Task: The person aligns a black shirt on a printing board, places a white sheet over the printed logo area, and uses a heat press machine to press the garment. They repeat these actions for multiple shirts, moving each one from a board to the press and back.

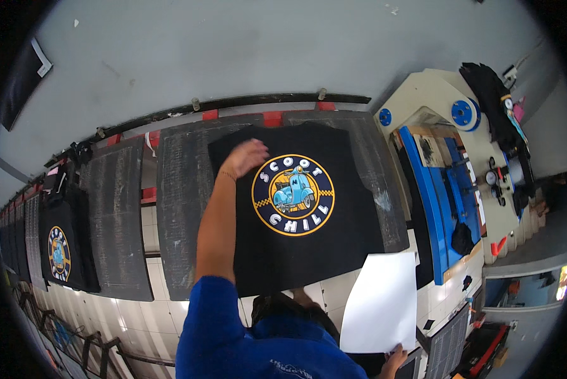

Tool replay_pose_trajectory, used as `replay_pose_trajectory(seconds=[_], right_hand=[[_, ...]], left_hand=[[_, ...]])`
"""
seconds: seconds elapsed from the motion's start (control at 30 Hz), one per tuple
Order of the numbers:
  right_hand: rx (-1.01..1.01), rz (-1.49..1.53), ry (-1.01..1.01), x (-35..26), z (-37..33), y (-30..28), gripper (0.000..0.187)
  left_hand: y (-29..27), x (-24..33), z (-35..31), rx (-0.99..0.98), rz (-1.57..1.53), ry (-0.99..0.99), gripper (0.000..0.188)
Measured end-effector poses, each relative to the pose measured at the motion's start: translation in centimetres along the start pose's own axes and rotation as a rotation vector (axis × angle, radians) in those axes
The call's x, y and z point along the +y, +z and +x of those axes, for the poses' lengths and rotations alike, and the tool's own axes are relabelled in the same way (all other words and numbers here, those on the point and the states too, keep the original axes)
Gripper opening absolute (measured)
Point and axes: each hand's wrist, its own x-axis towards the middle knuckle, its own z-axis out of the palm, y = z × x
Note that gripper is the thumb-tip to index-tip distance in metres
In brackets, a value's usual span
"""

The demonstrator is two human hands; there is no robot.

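A black T-shirt [296, 262] lies spread on a dark printing board [179, 208] in front of me. It bears a round print [293, 196] with a light blue scooter inside an orange-edged ring with white lettering. My left hand [245, 158] is over the upper left of the shirt, beside the print, with its fingers stretched out and nothing in it. Whether it touches the cloth I cannot tell. Down at the lower right, my right hand [394, 361] grips the bottom corner of a blank white sheet [382, 303], which stands up beside the board.
Another dark board [116, 221] stands to the left, with a second printed black shirt [75, 246] beyond it. At the right is a cream machine [416, 91] with a blue frame [429, 202]. A red-and-black rail [233, 103] runs along the grey wall [283, 50].
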Motion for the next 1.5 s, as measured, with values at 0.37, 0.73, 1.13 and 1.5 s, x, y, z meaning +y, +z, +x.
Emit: replay_pose_trajectory(seconds=[0.37, 0.73, 1.13, 1.5], right_hand=[[-0.038, -0.37, 0.007, -7.4, -1.6, 0.0, 0.041], [-0.023, -0.487, -0.048, -10.2, -3.6, -0.2, 0.046], [0.046, -0.649, -0.253, -12.6, -8.1, -4.4, 0.052], [0.165, -0.607, -0.701, -22.5, -16.1, -4.0, 0.02]], left_hand=[[-8.2, 4.4, 4.2, 0.898, 0.212, 0.558, 0.033], [-4.6, 4.2, 8.8, 1.202, 0.388, 0.795, 0.031], [6.0, 2.1, 10.1, 0.858, 0.259, 0.851, 0.032], [30.2, -32.5, -16.7, -0.956, 0.205, -0.779, 0.074]])
